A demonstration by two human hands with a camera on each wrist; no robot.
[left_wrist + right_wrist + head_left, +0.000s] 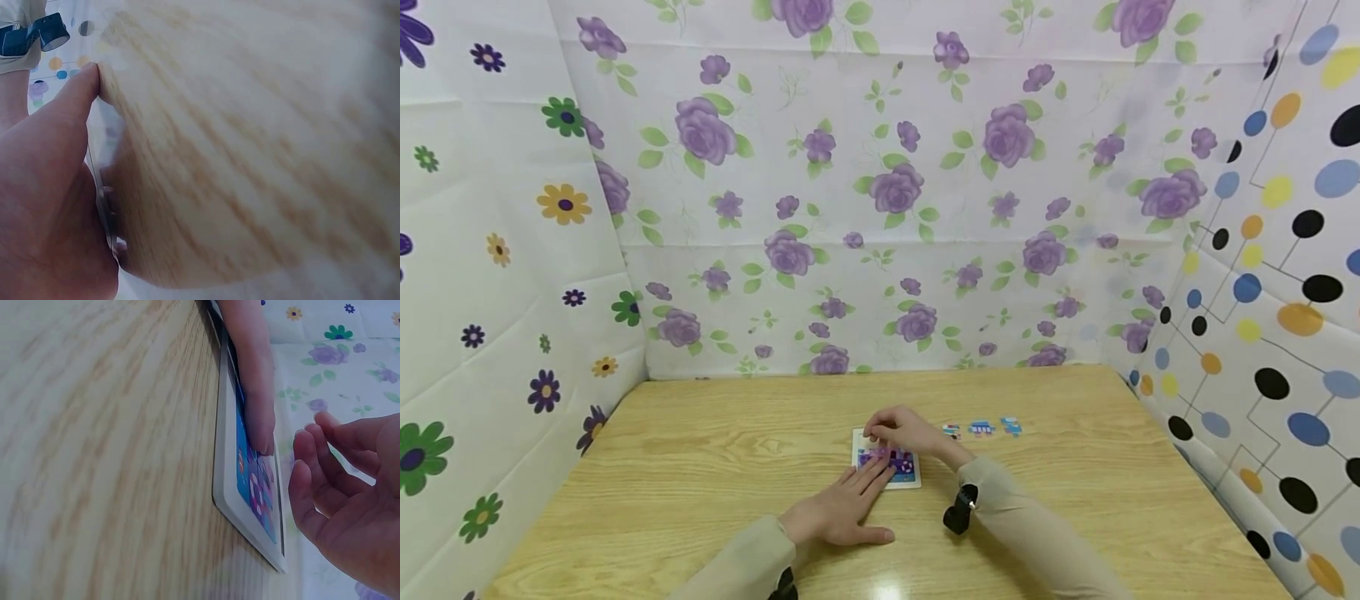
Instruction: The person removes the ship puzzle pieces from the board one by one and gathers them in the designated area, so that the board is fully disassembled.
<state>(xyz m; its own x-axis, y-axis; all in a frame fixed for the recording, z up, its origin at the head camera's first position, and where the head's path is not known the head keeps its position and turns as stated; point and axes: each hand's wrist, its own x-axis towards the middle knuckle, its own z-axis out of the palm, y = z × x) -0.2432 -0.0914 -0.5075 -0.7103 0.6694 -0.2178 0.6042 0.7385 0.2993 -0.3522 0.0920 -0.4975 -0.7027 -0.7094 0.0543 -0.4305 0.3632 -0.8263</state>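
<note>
Three loose puzzle pieces (981, 428) lie on the bench (700, 467), right of the one puzzle board (226, 465), where I count two hands. I'd let the left hand's (842, 510) straight fingers steady the board lightly, holding nothing, and have the right hand (906, 429) work slowly over its far side; those fingers curl loosely, and I can't tell whether they pinch anything.

2 hands (837, 508), 1 board (912, 482), 3 loose pieces (981, 428) show.
</note>
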